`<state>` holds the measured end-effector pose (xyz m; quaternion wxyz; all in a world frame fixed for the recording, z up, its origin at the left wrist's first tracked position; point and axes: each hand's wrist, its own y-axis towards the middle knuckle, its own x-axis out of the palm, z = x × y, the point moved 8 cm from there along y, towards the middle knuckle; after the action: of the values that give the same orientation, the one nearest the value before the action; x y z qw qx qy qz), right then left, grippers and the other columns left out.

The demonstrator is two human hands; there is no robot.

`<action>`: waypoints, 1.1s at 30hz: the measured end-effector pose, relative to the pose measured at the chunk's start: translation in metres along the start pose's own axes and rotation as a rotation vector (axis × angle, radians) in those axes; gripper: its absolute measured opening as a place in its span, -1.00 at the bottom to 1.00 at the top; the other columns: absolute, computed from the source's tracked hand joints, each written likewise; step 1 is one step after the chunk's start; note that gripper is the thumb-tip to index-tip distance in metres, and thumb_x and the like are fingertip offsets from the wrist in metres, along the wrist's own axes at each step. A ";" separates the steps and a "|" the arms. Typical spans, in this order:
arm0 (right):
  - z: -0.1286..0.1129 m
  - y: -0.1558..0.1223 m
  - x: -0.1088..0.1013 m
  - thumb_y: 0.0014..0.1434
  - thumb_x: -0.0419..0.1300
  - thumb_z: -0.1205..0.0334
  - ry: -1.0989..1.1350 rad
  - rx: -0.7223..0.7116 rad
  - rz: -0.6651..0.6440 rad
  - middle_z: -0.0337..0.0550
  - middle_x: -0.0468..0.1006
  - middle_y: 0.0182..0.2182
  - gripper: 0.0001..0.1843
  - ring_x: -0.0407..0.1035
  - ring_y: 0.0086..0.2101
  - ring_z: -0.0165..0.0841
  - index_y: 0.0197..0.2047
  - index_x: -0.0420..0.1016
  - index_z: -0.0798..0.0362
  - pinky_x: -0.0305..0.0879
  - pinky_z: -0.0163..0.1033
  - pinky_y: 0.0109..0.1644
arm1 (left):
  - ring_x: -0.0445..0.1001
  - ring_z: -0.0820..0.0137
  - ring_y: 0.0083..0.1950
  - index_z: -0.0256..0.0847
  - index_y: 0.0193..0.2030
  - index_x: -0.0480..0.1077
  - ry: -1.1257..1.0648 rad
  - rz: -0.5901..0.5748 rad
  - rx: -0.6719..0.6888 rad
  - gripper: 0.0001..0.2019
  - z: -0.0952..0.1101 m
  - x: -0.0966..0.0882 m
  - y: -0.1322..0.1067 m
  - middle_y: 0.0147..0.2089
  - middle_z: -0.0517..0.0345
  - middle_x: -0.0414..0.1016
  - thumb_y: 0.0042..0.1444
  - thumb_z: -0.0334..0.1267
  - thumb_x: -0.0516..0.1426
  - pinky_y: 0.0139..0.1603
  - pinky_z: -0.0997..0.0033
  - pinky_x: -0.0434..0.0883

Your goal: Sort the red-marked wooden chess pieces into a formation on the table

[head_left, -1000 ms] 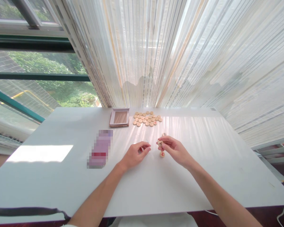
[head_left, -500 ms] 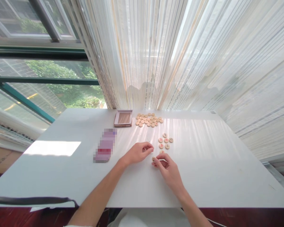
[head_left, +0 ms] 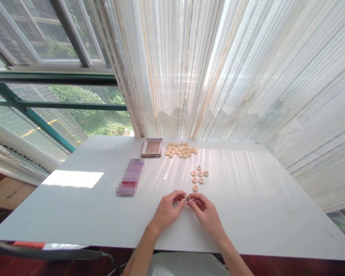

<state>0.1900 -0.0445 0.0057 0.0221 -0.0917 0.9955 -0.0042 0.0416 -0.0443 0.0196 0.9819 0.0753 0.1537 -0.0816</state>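
A small round wooden game piece [head_left: 187,197] with a dark mark is pinched between the fingertips of my left hand [head_left: 168,212] and my right hand [head_left: 204,213], low over the white table [head_left: 247,199]. Both hands are closed on it near the table's front edge. Just beyond them lies a small group of several face-up pieces [head_left: 199,176] with red and dark marks. Farther back, a larger cluster of blank-side pieces [head_left: 180,150] lies beside a small open wooden box [head_left: 151,147].
A blurred purple and red flat object [head_left: 130,178] lies left of the hands. Striped sheer curtains [head_left: 218,69] hang behind the table. A window [head_left: 51,92] is at the left. A dark strap or chair edge [head_left: 46,251] crosses the lower left.
Both hands drew back toward the front edge and met. The right hand carried one piece down from the small group, and the left hand now pinches it too. The camera tilted.
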 end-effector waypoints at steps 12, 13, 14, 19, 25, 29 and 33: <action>-0.002 -0.005 0.000 0.30 0.19 0.03 -0.068 -0.096 0.073 0.00 0.64 -0.13 -0.72 0.57 -0.19 -0.17 -0.06 0.55 0.01 0.53 -0.07 -0.02 | 0.58 0.33 -0.14 -0.10 0.04 0.47 0.078 0.001 0.001 -0.74 -0.005 -0.001 -0.005 -0.06 0.12 0.61 0.22 -0.24 0.18 -0.02 0.32 0.54; -0.003 -0.005 0.000 0.30 0.19 0.02 -0.074 -0.099 0.077 0.01 0.64 -0.14 -0.72 0.57 -0.19 -0.17 -0.07 0.55 0.02 0.53 -0.08 -0.03 | 0.57 0.33 -0.13 -0.11 0.04 0.47 0.078 0.000 -0.005 -0.75 -0.006 0.000 -0.005 -0.06 0.11 0.60 0.22 -0.23 0.18 -0.02 0.32 0.54; -0.005 -0.005 0.001 0.29 0.19 0.02 -0.080 -0.100 0.079 0.01 0.64 -0.15 -0.71 0.57 -0.20 -0.17 -0.08 0.55 0.03 0.54 -0.09 -0.05 | 0.57 0.33 -0.13 -0.11 0.03 0.48 0.079 -0.001 -0.009 -0.75 -0.006 0.000 -0.005 -0.06 0.11 0.60 0.22 -0.22 0.18 -0.02 0.32 0.54; -0.007 -0.004 0.001 0.22 0.27 -0.02 -0.088 -0.050 0.102 -0.05 0.65 -0.32 -0.73 0.57 -0.30 -0.18 -0.23 0.54 0.02 0.54 -0.15 -0.19 | 0.56 0.32 -0.16 -0.07 -0.04 0.52 0.121 -0.026 0.009 -0.81 0.001 0.001 -0.005 -0.10 0.11 0.62 0.23 -0.21 0.18 -0.03 0.30 0.52; -0.002 -0.005 -0.003 0.20 0.27 -0.09 -0.091 0.036 0.141 -0.09 0.64 -0.40 -0.69 0.55 -0.36 -0.19 -0.34 0.54 0.00 0.51 -0.15 -0.24 | 0.55 0.31 -0.19 -0.02 -0.05 0.52 0.170 -0.060 0.039 -0.81 0.001 0.002 -0.004 -0.17 0.16 0.62 0.20 -0.28 0.20 -0.04 0.29 0.49; -0.001 -0.006 -0.004 0.24 0.23 -0.07 -0.064 0.053 0.135 -0.07 0.64 -0.36 -0.68 0.55 -0.33 -0.19 -0.30 0.56 0.01 0.52 -0.13 -0.17 | 0.55 0.31 -0.18 -0.02 -0.03 0.51 0.174 -0.062 0.039 -0.80 -0.001 0.003 -0.005 -0.14 0.15 0.62 0.20 -0.28 0.20 -0.05 0.29 0.49; -0.004 -0.006 -0.003 0.28 0.19 -0.06 -0.062 0.047 0.113 -0.05 0.65 -0.30 -0.68 0.56 -0.30 -0.18 -0.24 0.58 0.01 0.52 -0.11 -0.13 | 0.55 0.30 -0.16 -0.03 -0.01 0.49 0.175 -0.058 0.034 -0.79 -0.002 0.003 -0.006 -0.13 0.13 0.62 0.21 -0.25 0.20 -0.03 0.27 0.49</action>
<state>0.1939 -0.0496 0.0101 0.0550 -0.0347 0.9976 -0.0235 0.0424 -0.0503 0.0158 0.9605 0.0944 0.2396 -0.1056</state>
